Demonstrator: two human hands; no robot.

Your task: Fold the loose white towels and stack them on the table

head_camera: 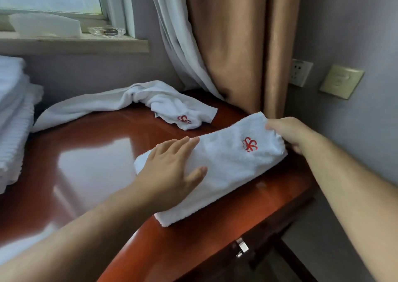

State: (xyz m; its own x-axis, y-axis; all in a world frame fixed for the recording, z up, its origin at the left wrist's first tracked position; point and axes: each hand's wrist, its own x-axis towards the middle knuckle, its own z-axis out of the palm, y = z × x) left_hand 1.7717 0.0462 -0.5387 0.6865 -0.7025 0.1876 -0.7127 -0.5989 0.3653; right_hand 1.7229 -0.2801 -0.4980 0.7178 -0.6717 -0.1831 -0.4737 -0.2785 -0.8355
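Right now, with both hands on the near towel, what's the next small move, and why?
Probably bring the right hand leftward, folding its gripped end over toward the left hand. The towel lies as a long strip on the table; the left hand presses it flat as an anchor, so it seems one fold short of stackable.

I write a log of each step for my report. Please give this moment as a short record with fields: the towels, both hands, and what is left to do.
towel in work: folded towel, a long strip, red emblem facing up, lying on the table
left: left hand flat on its near half, fingers straight
right: right hand grips its far end
unfolded: loose towel, crumpled at the back of the table
stacked: towel stack at the left edge of view
left to do: finish this fold, then the loose towel
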